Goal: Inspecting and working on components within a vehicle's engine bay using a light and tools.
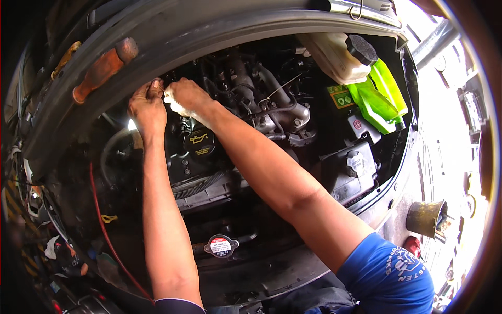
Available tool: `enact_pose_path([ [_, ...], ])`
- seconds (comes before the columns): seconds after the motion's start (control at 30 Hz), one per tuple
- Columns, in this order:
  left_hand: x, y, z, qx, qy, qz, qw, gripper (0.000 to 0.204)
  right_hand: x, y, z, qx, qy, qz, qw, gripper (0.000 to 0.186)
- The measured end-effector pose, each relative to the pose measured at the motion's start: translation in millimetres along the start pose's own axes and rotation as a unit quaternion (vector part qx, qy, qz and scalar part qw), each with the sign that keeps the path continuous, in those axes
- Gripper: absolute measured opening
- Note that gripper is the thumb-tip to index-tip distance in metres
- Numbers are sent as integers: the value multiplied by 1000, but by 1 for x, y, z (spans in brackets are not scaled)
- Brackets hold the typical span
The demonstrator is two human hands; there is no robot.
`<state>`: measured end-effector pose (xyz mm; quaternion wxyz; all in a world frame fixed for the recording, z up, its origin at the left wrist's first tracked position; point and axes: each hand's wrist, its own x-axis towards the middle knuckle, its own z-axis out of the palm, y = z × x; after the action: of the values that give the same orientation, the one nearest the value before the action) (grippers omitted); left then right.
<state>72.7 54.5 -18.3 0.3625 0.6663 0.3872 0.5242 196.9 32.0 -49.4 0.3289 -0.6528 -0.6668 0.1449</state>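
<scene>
Both my arms reach into a car's engine bay, and the hands meet at its far left, below the raised black edge. My left hand (pixel 148 107) is closed, its thumb and fingertips pinched together at the top. Close beside it, my right hand (pixel 189 99) has its fingers curled in, with bright light on its lower side. Whatever either hand pinches is too small or hidden to make out. Just below them sits the black oil filler cap (pixel 200 142) with a yellow symbol. Metal intake pipes (pixel 272 89) run to the right of my right hand.
An orange-handled tool (pixel 102 73) lies on the black edge at upper left. Rightward are a whitish reservoir (pixel 334 57), a bright green plastic container (pixel 379 99) and a battery (pixel 348 172). A red hose (pixel 104 225) hangs at left. The radiator cap (pixel 220 246) lies between my arms; a bucket (pixel 424 219) stands outside.
</scene>
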Motion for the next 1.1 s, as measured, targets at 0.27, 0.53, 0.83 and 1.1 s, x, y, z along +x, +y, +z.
enact_pose_path([
  [0.27, 0, -6, 3, -53, -40, -6, 998, 22, 2, -2, 1, -68, 56, -4, 996, 23],
  [0.53, -5, 2, -6, 280, 58, 125, 950, 25, 18, 4, -7, -78, -42, -93, 992, 19],
  [0.83, 1, -6, 0, 177, 44, 108, 977, 18, 4, 0, -8, -57, -1, -39, 998, 23],
  [1.1, 7, -55, 6, -238, 91, 55, 966, 12, -17, -8, -56, 12, 57, -55, 997, 23],
])
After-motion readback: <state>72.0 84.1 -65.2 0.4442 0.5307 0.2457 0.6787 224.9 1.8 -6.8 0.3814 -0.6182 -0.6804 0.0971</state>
